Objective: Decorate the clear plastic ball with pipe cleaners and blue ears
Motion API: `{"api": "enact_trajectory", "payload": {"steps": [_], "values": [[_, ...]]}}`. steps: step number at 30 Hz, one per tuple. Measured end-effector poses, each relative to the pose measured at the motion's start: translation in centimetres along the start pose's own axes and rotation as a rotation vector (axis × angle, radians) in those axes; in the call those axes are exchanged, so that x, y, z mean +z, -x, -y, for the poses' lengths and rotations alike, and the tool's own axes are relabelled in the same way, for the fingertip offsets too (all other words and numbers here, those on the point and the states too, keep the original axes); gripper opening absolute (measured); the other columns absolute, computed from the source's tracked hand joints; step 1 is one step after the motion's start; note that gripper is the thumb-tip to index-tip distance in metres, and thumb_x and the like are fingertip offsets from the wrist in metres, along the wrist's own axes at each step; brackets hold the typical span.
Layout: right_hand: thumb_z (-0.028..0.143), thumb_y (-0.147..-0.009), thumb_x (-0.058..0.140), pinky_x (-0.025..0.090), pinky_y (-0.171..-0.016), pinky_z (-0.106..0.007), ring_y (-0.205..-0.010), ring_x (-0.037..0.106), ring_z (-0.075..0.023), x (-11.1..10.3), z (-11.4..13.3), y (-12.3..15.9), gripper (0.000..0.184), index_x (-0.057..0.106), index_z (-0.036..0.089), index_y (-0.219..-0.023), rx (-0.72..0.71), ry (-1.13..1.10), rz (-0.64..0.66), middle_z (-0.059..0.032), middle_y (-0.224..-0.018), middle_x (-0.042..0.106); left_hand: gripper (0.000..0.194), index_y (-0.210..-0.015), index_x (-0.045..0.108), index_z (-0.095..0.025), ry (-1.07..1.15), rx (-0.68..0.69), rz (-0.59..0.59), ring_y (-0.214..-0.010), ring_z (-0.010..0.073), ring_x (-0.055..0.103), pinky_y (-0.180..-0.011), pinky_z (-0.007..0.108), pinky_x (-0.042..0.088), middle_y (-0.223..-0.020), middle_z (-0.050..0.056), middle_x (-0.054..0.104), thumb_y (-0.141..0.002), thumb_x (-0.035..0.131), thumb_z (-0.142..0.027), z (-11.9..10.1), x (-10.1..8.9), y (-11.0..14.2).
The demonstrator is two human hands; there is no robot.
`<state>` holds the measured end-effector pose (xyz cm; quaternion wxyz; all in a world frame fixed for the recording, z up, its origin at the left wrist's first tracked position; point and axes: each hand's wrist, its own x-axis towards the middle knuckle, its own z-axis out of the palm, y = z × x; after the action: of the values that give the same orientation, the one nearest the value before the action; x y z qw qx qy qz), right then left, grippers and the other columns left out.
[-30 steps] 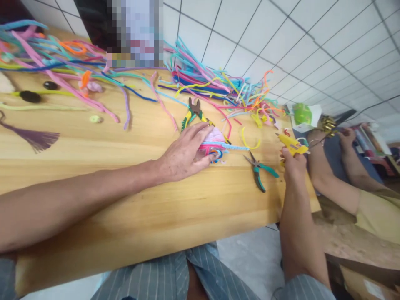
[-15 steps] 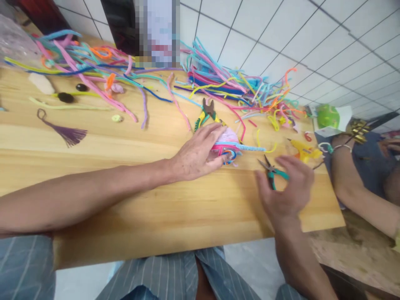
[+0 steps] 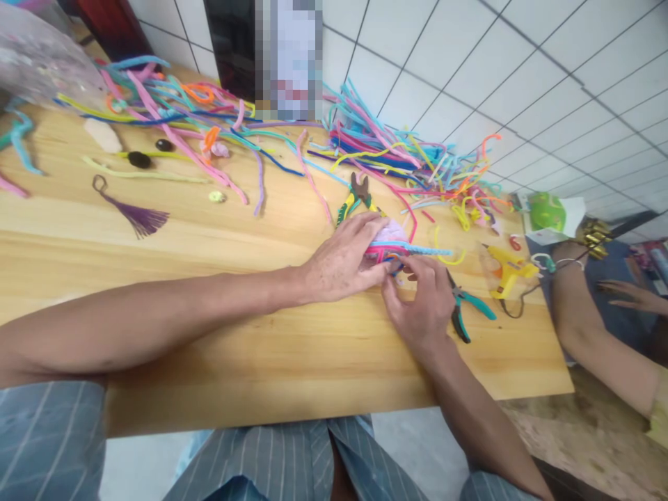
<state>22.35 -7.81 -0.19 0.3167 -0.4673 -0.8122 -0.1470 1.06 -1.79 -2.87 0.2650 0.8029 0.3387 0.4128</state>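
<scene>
My left hand (image 3: 347, 261) lies over a pink pipe-cleaner piece (image 3: 392, 236) on the wooden table (image 3: 209, 334), fingers curled round it. A light blue pipe cleaner (image 3: 428, 250) sticks out of it to the right. My right hand (image 3: 420, 303) has come up against the piece from the right, and its fingertips pinch the pink and blue strands at its near edge. Teal-handled pliers (image 3: 467, 309) lie just right of that hand.
Heaps of coloured pipe cleaners (image 3: 376, 149) cover the table's far side. Yellow-green pliers (image 3: 355, 198), a yellow glue gun (image 3: 509, 268), a purple tassel (image 3: 136, 216) and a green ball (image 3: 547, 209) lie around. Another person's arm (image 3: 589, 334) is at the right.
My right hand put the yellow glue gun down on the table, passed over the teal pliers and came left to the pink piece. My left hand stayed on it.
</scene>
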Motion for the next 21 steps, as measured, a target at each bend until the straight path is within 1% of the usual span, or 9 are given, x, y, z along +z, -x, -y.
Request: {"api": "enact_trajectory", "payload": {"steps": [3,6,8,12,15,17,21], "values": [[0.019,-0.097,0.073,0.069,-0.081,-0.047,-0.107,0.077,-0.0317,0.1,0.1,-0.1,0.045,0.063,0.029,-0.14,0.027,-0.015,0.008,-0.0125,-0.119,0.078,0.072,-0.162,0.05,-0.011,0.012,-0.004,-0.004,-0.165,0.0393,0.049,-0.138,0.063,0.042,-0.169,0.029,0.053,-0.11,0.057,-0.06,-0.1,-0.1,0.0],[0.017,-0.098,0.072,0.069,-0.081,-0.046,-0.107,0.077,-0.0309,0.0,0.3,-0.2,0.043,0.063,0.028,-0.139,0.016,-0.048,-0.006,-0.0125,-0.118,0.078,0.07,-0.16,0.052,-0.012,0.026,-0.001,0.001,-0.163,0.0374,0.05,-0.138,0.06,0.042,-0.168,0.027,0.055,-0.111,0.054,-0.062,-0.2,-0.3,0.0],[0.017,-0.098,0.072,0.069,-0.079,-0.045,-0.106,0.077,-0.0304,-0.1,0.4,-0.4,0.042,0.062,0.028,-0.138,0.005,-0.037,-0.008,-0.0122,-0.116,0.078,0.065,-0.158,0.054,-0.014,0.045,0.0,-0.007,-0.16,0.0361,0.053,-0.137,0.059,0.044,-0.165,0.025,0.057,-0.112,0.053,-0.059,-0.1,-0.4,-0.2],[0.018,-0.099,0.073,0.069,-0.078,-0.044,-0.105,0.077,-0.0294,-0.1,0.6,-0.5,0.043,0.061,0.029,-0.139,-0.008,0.007,0.002,-0.0108,-0.115,0.077,0.054,-0.151,0.057,-0.015,0.086,0.0,-0.016,-0.148,0.0348,0.06,-0.13,0.059,0.049,-0.153,0.022,0.065,-0.111,0.054,-0.051,0.1,-0.6,-0.5],[0.018,-0.098,0.074,0.069,-0.078,-0.042,-0.105,0.077,-0.0285,0.1,0.5,-0.4,0.043,0.062,0.027,-0.139,-0.029,-0.029,-0.038,-0.0106,-0.114,0.077,0.049,-0.148,0.059,-0.018,0.099,-0.014,-0.01,-0.145,0.0338,0.061,-0.129,0.056,0.049,-0.151,0.019,0.066,-0.11,0.056,-0.049,0.1,-0.7,-0.7],[0.018,-0.097,0.075,0.069,-0.079,-0.041,-0.104,0.076,-0.028,0.4,0.4,-0.4,0.043,0.064,0.026,-0.138,-0.032,-0.049,-0.065,-0.0107,-0.113,0.077,0.048,-0.148,0.059,-0.018,0.1,-0.021,-0.006,-0.146,0.034,0.061,-0.129,0.055,0.048,-0.151,0.02,0.065,-0.11,0.056,-0.048,0.1,-0.8,-0.8],[0.017,-0.097,0.074,0.068,-0.08,-0.041,-0.104,0.076,-0.028,0.6,0.3,-0.2,0.045,0.065,0.027,-0.14,-0.017,-0.057,-0.07,-0.0109,-0.114,0.077,0.05,-0.146,0.059,-0.015,0.084,-0.033,0.006,-0.142,0.0349,0.062,-0.126,0.055,0.049,-0.148,0.021,0.066,-0.108,0.058,-0.047,0.1,-1.0,-0.9]]}}
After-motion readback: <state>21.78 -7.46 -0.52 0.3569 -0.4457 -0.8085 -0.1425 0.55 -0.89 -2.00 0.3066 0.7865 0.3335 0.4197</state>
